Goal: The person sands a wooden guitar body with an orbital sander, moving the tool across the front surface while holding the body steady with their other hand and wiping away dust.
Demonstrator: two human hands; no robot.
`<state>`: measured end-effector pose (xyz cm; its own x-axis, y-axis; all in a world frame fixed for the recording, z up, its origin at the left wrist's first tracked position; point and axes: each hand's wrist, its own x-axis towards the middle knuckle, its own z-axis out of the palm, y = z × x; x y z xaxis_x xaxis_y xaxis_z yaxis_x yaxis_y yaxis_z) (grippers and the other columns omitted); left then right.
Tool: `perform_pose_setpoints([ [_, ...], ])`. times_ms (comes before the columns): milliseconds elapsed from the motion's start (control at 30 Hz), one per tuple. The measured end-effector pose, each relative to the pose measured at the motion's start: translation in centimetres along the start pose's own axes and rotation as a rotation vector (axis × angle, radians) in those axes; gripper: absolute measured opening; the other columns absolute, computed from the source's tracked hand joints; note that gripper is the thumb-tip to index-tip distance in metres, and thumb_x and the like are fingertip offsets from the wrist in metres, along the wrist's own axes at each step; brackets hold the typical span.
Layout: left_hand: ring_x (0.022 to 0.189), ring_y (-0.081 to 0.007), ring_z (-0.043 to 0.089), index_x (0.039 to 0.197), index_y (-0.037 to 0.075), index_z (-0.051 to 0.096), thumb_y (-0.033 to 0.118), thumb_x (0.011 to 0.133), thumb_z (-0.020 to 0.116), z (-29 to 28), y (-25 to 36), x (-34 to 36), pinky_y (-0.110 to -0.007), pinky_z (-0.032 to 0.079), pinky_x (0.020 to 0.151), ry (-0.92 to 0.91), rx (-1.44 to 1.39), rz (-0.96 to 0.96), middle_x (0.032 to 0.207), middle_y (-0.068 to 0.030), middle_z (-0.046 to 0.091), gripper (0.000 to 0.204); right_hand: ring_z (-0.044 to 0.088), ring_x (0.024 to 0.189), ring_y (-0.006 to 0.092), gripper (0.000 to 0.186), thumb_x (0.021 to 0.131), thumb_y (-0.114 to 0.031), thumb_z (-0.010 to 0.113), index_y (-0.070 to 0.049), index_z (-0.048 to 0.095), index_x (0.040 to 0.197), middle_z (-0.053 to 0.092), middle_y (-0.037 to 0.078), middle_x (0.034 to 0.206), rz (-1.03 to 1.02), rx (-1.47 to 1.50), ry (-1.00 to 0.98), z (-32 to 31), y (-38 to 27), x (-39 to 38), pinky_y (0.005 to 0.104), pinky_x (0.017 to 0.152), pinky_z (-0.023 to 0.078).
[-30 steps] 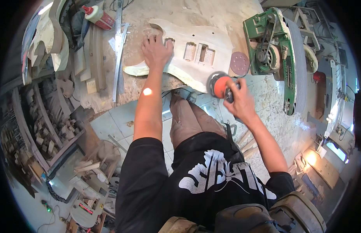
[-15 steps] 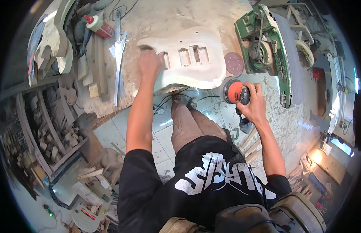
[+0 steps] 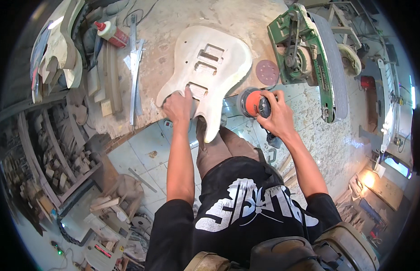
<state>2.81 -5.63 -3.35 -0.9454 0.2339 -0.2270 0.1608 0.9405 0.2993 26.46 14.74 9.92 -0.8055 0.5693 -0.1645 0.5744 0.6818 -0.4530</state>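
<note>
A pale, unpainted electric guitar body (image 3: 235,54) with several routed cavities lies on the wooden bench, its narrow end jutting over the near edge. My left hand (image 3: 177,107) is closed on it near the horn, the thumb up by the nearest cavity. To the right, my right hand (image 3: 278,116) wraps round an orange and black orbital sander (image 3: 252,103). The sander hangs off the bench edge, apart from the guitar body, with its pad turned toward it. A maroon sanding disc (image 3: 267,72) with holes rests on the bench just beyond the sander.
A green belt sander (image 3: 325,86) stands at the right. On the bench's left side lie metal straightedges (image 3: 136,77), wood strips (image 3: 114,74) and a white and red bottle (image 3: 111,34). Shaped wood pieces (image 3: 61,49) stand far left, above a rack of offcuts (image 3: 67,169).
The guitar body has been turned from lying crosswise to pointing its narrow end toward me. My left hand has come nearer with it. The sander has shifted slightly left.
</note>
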Motion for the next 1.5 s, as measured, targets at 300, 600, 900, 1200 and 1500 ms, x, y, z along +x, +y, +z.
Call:
perform_pose_setpoints([
  [300,0.089,-0.0483,0.073,0.097,-0.001,0.081,0.055,0.098,0.063,-1.8,0.7,-0.5,-0.054,0.058,0.087,-0.037,-0.116,-0.037,0.095,-0.0281,0.076,0.060,0.070,0.102,0.0451,0.062,0.074,-0.016,0.079,-0.021,0.062,0.133,0.056,0.018,0.125,-0.084,0.007,-0.062,1.2,-0.2,1.0,0.0540,0.081,0.059],
  [600,0.156,-0.0431,0.033,0.155,0.009,0.055,0.060,0.102,0.052,3.3,-0.6,7.3,-0.055,0.025,0.127,0.123,-0.085,0.226,0.165,-0.0270,0.041,0.073,0.069,0.101,0.0481,0.062,0.074,-0.016,0.080,-0.021,0.061,0.133,0.055,0.023,0.125,-0.173,-0.033,-0.104,2.3,-1.7,2.5,0.0547,0.080,0.059],
  [900,0.161,-0.0408,0.025,0.158,0.011,0.053,0.063,0.104,0.045,3.1,-0.2,7.2,-0.055,0.019,0.131,0.081,-0.092,0.188,0.170,-0.0249,0.035,0.075,0.067,0.103,0.0499,0.065,0.074,-0.015,0.081,-0.018,0.060,0.135,0.054,0.025,0.121,-0.177,-0.095,-0.133,1.7,-2.9,4.6,0.0563,0.080,0.058],
  [1200,0.161,-0.0407,0.025,0.158,0.012,0.053,0.063,0.104,0.045,3.4,-0.2,7.4,-0.054,0.019,0.131,0.097,-0.046,0.189,0.171,-0.0227,0.036,0.074,0.068,0.101,0.0497,0.064,0.075,-0.017,0.082,-0.017,0.059,0.135,0.052,0.024,0.121,-0.155,-0.106,-0.065,1.3,-1.5,6.2,0.0566,0.083,0.058],
  [1500,0.161,-0.0404,0.023,0.158,0.009,0.051,0.062,0.104,0.046,3.3,-0.4,7.4,-0.057,0.019,0.131,0.074,-0.060,0.192,0.171,-0.0237,0.034,0.076,0.067,0.101,0.0512,0.062,0.077,-0.018,0.081,-0.017,0.059,0.135,0.052,0.024,0.121,-0.187,-0.077,-0.065,1.8,-0.4,4.6,0.0559,0.083,0.058],
])
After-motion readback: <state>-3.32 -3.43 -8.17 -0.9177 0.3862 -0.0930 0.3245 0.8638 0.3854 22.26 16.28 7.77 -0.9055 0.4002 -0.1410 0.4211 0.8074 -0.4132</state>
